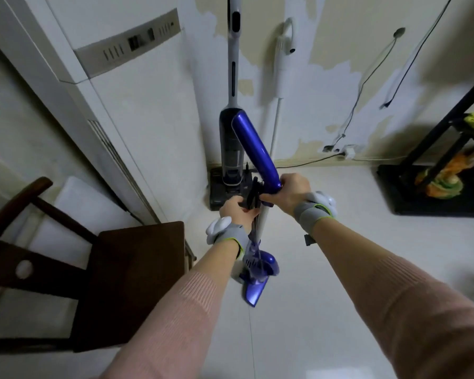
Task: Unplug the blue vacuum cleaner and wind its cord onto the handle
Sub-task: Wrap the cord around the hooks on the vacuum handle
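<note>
Pale tiled floor [326, 242], peeling wall [326, 50] behind, wooden chair [115, 274] at left. Blue vacuum cleaner [257, 272] stands upright on the floor between the arms, its blue handle [255, 149] tilted up toward the wall. Right hand [290, 191] is closed around the handle's lower end. Left hand [237, 209] is closed on the black cord [253, 196] bunched just beside the handle base. Another upright vacuum [231, 149] stands in its dock against the wall, close behind.

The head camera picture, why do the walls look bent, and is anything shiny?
Head view: its wide-angle lens bows straight edges, like the tall white cabinet; soft glare streaks the glossy blue vacuum handle; the arms near the bottom edge look stretched and slightly blurred.
</note>
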`<action>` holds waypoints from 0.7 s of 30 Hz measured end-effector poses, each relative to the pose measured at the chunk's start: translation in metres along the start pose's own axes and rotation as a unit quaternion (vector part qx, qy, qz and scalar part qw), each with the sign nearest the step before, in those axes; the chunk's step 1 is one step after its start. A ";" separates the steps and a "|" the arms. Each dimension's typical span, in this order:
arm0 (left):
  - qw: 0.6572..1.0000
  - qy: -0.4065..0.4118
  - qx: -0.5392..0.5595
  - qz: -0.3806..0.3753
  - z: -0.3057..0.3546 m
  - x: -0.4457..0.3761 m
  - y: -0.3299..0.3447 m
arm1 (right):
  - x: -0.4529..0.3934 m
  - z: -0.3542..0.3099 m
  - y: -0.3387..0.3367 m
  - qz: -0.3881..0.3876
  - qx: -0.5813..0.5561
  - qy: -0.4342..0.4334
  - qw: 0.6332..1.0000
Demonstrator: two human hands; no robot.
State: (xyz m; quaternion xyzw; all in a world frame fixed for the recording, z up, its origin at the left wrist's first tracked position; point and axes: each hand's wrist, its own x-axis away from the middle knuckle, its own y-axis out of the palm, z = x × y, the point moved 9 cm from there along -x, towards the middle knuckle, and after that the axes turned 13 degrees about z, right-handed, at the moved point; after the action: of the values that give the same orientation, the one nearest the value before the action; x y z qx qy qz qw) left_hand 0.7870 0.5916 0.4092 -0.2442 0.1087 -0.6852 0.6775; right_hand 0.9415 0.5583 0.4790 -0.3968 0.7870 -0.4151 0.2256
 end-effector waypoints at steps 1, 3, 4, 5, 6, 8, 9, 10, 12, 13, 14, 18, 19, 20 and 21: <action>0.999 0.015 -0.025 -0.014 0.004 -0.001 0.006 | -0.005 0.001 -0.001 -0.014 0.002 -0.012 1.000; 0.996 0.047 -0.072 -0.032 0.010 -0.006 0.013 | -0.013 0.000 -0.001 -0.048 -0.012 -0.042 0.998; 0.993 0.064 -0.086 -0.043 0.015 -0.008 0.019 | -0.019 0.000 -0.004 -0.060 -0.021 -0.059 0.996; 0.990 0.082 -0.101 -0.054 0.019 -0.010 0.027 | -0.028 -0.001 -0.007 -0.064 -0.030 -0.081 0.994; 0.987 0.097 -0.112 -0.064 0.024 -0.011 0.033 | -0.036 -0.002 -0.010 -0.067 -0.050 -0.097 0.992; 0.985 0.102 -0.117 -0.076 0.030 -0.013 0.046 | -0.052 -0.006 -0.012 -0.085 -0.121 -0.110 0.983; 0.986 0.095 -0.114 -0.076 0.032 -0.016 0.053 | -0.058 -0.009 -0.011 -0.096 -0.149 -0.117 0.977; 0.987 0.086 -0.115 -0.068 0.034 -0.020 0.059 | -0.065 -0.010 -0.010 -0.103 -0.157 -0.128 0.974; 0.987 0.087 -0.128 -0.048 0.047 -0.025 0.070 | -0.081 -0.007 -0.012 -0.091 -0.139 -0.149 0.975; 0.985 0.093 -0.140 -0.043 0.056 -0.027 0.078 | -0.088 -0.003 -0.018 -0.080 -0.132 -0.157 0.975; 0.981 0.097 -0.159 -0.045 0.066 -0.031 0.089 | -0.096 0.003 -0.026 -0.073 -0.136 -0.162 0.975; 0.953 0.126 -0.267 -0.063 0.104 -0.046 0.128 | -0.129 0.034 -0.054 -0.059 -0.139 -0.153 0.977; 0.948 0.138 -0.278 -0.072 0.113 -0.050 0.136 | -0.137 0.041 -0.059 -0.050 -0.137 -0.147 0.978; 0.947 0.140 -0.278 -0.081 0.126 -0.055 0.146 | -0.149 0.047 -0.068 -0.041 -0.137 -0.138 0.980; 0.947 0.138 -0.275 -0.093 0.137 -0.059 0.154 | -0.161 0.052 -0.076 -0.031 -0.138 -0.128 0.982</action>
State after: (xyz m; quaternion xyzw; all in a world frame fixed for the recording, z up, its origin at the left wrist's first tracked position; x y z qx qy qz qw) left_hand 0.9858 0.6650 0.4418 -0.3330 0.3617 -0.7157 0.4960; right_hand 1.1042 0.6387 0.5173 -0.4981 0.7886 -0.2550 0.2549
